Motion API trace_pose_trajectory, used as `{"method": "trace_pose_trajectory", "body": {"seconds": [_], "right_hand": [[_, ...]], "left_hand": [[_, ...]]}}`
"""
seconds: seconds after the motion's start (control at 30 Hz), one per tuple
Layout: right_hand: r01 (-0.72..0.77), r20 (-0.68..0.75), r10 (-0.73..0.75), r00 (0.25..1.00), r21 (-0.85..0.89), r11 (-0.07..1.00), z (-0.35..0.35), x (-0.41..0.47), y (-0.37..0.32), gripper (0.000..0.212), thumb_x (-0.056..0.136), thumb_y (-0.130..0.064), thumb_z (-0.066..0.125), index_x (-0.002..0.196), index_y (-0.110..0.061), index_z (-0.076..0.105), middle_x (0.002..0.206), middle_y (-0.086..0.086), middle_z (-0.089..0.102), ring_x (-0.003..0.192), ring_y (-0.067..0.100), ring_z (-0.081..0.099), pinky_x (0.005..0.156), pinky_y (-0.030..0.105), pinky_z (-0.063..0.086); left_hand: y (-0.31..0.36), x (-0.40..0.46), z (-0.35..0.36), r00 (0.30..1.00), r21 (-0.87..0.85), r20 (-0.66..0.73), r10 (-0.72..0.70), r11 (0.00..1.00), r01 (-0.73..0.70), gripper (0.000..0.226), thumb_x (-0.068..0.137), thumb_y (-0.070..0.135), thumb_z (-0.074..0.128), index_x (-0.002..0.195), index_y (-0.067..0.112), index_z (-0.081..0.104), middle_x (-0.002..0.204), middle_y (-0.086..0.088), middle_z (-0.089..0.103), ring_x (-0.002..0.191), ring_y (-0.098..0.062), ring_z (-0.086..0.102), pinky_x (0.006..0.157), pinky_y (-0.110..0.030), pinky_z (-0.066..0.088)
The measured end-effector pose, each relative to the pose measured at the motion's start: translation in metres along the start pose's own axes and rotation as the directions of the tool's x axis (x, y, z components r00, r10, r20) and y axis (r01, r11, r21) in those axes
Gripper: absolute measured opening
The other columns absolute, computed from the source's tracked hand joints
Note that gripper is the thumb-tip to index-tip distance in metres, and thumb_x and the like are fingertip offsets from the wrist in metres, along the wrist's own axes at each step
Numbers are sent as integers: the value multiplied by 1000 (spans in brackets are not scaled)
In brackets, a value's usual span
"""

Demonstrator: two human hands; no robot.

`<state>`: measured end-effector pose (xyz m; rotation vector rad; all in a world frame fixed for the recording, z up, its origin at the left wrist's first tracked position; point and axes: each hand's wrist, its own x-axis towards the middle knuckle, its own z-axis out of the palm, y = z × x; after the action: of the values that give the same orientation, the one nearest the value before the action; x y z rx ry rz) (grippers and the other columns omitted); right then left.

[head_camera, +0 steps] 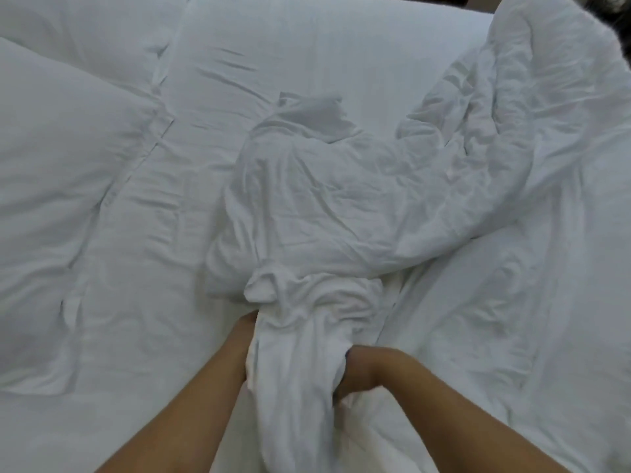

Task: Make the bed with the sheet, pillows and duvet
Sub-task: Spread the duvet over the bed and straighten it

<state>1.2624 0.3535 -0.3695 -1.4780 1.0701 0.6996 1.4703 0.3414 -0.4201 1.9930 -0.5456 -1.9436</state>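
A crumpled white duvet point(341, 199) lies bunched across the middle and right of the bed, rising in a heap toward the far right. Its near end narrows into a twisted bundle between my hands. My left hand point(240, 339) grips the left side of that bundle, its fingers hidden in the cloth. My right hand point(362, 370) grips the right side with fingers curled into the folds. A white sheet point(153, 268) covers the mattress, wrinkled. Two white pillows point(51, 165) lie at the left, and a further pillow point(307, 46) lies at the top.
Behind the bed's far right corner shows a dark strip of background point(611, 15). The sheet's left part lies flat with creases. Everything in view is white bedding, so edges between layers are hard to tell apart.
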Motion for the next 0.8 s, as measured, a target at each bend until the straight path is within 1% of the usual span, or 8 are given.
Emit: {"method": "trace_pose_trajectory", "body": {"seconds": [0.07,0.2,0.33,0.47,0.57,0.63,0.7,0.8], "right_hand": [[-27,-90,49,995,231,973,-29,-7,3,84,65,-45,87,141,-28,53,141,-8,54,130,18,51,108,35,43],[-42,-213,216,953,611,790,-72,-32,1,75,63,-63,82,125,-26,61,125,-14,59,118,13,55,98,32,48],[301,-626,540,563,763,571,-77,-10,-7,95,68,-61,80,143,-13,47,142,0,51,133,23,47,105,28,37],[593,-473,634,611,805,29,-93,13,-39,56,81,-40,78,126,-13,58,114,1,66,106,23,64,94,38,54],[565,-494,611,618,820,91,-117,7,-58,53,83,-31,70,128,-8,55,107,7,64,93,27,65,81,42,58],[606,-554,515,654,791,82,-139,-13,-76,46,86,-26,67,127,-8,56,109,9,67,88,23,65,69,36,57],[676,-613,391,686,737,-31,-163,-47,-93,30,89,-21,60,117,-9,62,106,10,73,84,23,69,67,33,58],[762,-723,277,633,519,-387,-194,-95,-108,25,82,-15,59,105,-10,66,99,6,73,89,21,72,80,32,60]], "left_hand": [[7,-13,-3,1000,50,-3,12,999,-12,22,99,14,54,79,8,58,85,-18,61,75,-23,53,76,-33,45],[13,-32,-11,998,-265,-6,67,962,-66,28,96,41,57,97,15,68,93,-9,72,85,-25,66,75,-33,52],[11,-35,-9,977,-295,68,202,940,-173,78,65,82,62,127,34,59,118,8,69,107,-15,65,96,-40,51],[1,-34,-1,940,-33,42,339,940,-338,85,58,70,79,129,29,57,121,14,65,108,-7,63,93,-28,51],[-7,-38,-4,911,123,27,412,903,-412,65,70,42,85,126,31,54,116,19,62,100,4,58,84,-18,47],[-13,-32,-6,913,305,38,407,865,-398,51,80,32,78,126,25,56,117,11,64,101,-5,61,87,-23,49],[-14,-33,-9,924,386,14,381,851,-357,24,87,22,67,110,20,62,105,1,67,92,-13,63,82,-26,51],[-13,-43,-41,918,76,-313,243,970,-231,14,88,20,66,87,7,64,80,-5,65,81,-25,66,72,-31,53]]}}
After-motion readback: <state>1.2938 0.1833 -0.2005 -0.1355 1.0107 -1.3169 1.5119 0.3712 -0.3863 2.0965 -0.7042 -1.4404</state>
